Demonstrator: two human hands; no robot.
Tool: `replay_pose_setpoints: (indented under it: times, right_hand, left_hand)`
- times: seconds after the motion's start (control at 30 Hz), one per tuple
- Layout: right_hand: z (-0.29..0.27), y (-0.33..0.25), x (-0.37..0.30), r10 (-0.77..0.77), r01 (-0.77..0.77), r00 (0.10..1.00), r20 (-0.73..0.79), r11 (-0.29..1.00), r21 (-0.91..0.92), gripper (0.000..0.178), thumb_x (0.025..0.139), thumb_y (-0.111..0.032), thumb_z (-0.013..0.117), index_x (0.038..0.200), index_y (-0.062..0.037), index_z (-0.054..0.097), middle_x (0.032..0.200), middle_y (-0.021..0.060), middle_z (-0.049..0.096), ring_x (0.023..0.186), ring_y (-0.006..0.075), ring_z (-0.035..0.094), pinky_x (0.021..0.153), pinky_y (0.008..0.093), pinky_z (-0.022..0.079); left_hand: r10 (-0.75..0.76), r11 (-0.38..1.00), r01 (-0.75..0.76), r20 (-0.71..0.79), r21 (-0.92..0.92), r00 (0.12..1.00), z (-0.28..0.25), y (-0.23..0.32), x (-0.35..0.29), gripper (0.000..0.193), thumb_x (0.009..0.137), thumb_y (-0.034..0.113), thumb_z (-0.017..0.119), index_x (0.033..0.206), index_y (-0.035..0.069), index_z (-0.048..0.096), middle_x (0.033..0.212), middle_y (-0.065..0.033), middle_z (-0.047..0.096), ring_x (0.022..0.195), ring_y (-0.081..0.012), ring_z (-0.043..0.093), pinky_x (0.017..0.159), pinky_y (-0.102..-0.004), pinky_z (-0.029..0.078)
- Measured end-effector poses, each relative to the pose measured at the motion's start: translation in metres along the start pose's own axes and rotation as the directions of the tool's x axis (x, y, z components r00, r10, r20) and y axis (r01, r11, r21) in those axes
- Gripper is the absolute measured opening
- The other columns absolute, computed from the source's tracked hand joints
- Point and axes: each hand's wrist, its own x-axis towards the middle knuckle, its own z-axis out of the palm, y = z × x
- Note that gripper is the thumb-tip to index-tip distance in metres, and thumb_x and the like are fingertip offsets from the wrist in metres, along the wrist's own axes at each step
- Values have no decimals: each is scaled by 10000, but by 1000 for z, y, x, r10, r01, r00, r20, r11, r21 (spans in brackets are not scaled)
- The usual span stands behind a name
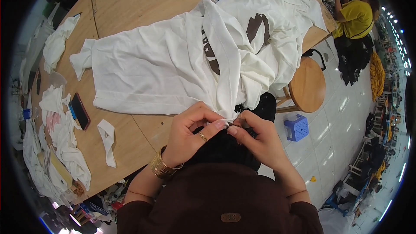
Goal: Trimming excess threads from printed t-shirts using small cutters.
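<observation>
A large white garment with a dark brown printed design is spread over the wooden table. One corner of it comes off the near edge to my fingers, above my lap. My left hand, with a ring and gold bangles, pinches this corner between thumb and fingers. Close on its right, my right hand is closed, thumb against fingers, at the same bit of cloth. What my right fingertips hold is too small to make out. The fingertips of both hands nearly touch.
On the wooden table to the left lie a phone, a white cloth strip and white fabric pieces. A round wooden stool and a blue plastic stool stand at right. A person in yellow handles white cloth at the far right.
</observation>
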Motion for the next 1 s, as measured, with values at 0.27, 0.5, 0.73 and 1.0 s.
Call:
replay_pose_setpoints:
  times: [0.27, 0.5, 0.73, 1.0]
  right_hand:
    - [1, 6, 5, 92, -126, 990, 107, 918, 375, 201, 861, -191, 570, 790, -4, 548, 649, -2, 529, 549, 50, 453, 498, 192, 357]
    - [1, 19, 8, 9, -94, 986, 167, 855, 510, 201, 866, -173, 521, 816, 20, 546, 707, 47, 553, 537, 83, 475, 490, 206, 384]
    - [4, 18, 11, 31, -138, 982, 184, 787, 601, 220, 862, -192, 511, 820, 21, 545, 707, 56, 552, 530, 92, 475, 491, 212, 396]
    - [7, 18, 11, 14, -161, 979, 205, 673, 722, 222, 897, -182, 474, 850, 20, 552, 726, 38, 555, 535, 75, 469, 483, 202, 384]
  left_hand:
    - [-13, 998, 13, 6, -61, 1000, 3, -1, 1, 71, 831, 30, 584, 864, -29, 605, 838, -29, 526, 748, -65, 513, 658, -192, 419]
    - [-7, 999, 8, 25, -46, 1000, 2, 1, 2, 80, 835, 33, 583, 875, -34, 600, 849, -36, 521, 754, -71, 519, 669, -201, 431]
    - [1, 998, 1, 24, -62, 1000, 1, 0, 2, 80, 836, 33, 582, 879, -31, 601, 847, -37, 519, 764, -73, 517, 679, -203, 428]
    - [37, 997, -35, 26, -68, 999, 0, -1, 1, 85, 841, 31, 577, 898, -26, 603, 856, -41, 523, 779, -80, 530, 694, -211, 437]
